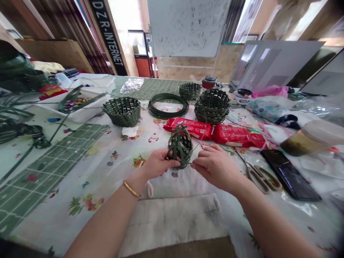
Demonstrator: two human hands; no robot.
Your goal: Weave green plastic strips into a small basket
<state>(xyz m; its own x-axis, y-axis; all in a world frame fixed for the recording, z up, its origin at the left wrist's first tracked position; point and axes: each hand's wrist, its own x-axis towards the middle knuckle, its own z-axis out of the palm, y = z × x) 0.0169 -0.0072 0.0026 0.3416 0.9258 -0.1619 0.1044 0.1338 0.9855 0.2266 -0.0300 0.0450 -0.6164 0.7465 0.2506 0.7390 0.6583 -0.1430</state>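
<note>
A small dark green woven basket point(185, 146) is held up over the table, its loose strips bent inward at the top. My left hand point(158, 164) grips its left side, with the thumb across the front. On the right, my right hand point(212, 164) pinches a thin strip that runs from the basket's lower right side. The fingertips of that hand are close to the weave but seem apart from the basket's wall. A gold bangle point(131, 189) is on my left wrist.
Behind stand woven baskets point(122, 111) point(212, 106) and a coil of green strip point(168, 106). Red packets point(188, 128) lie just beyond my hands. Scissors point(262, 175), a phone point(290, 173) and a cup of brown liquid point(311, 138) are at right. A folded cloth point(174, 222) lies in front.
</note>
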